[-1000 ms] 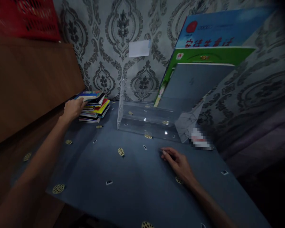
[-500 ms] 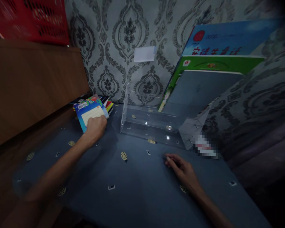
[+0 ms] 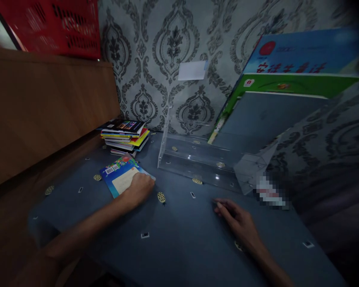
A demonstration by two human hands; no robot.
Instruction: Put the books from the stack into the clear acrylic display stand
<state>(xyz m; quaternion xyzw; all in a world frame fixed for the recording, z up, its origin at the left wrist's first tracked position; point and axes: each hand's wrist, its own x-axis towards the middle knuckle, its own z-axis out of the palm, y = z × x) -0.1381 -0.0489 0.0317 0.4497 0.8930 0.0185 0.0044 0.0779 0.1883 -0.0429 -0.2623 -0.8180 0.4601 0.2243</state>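
Note:
My left hand is closed on the right edge of a blue book with a cream panel and barcodes, just above the table. Behind it stands an uneven stack of books, a black cover on top. My right hand hovers low over the table's right part, loosely curled, with the thumb a little apart and nothing visible in it. Between and beyond both hands is a clear plastic rack. At its right end large books lean upright, with blue, green and grey covers showing.
The table has a blue-grey cloth with pineapple prints. A wooden cabinet borders the left side, a red basket on top. Patterned wallpaper rises behind. A blurred-out item lies right of the rack.
My left hand has brought the blue book away from the stack, toward me and to the right, so the stack now shows. My right hand keeps nearly the same place. The view has shifted slightly left.

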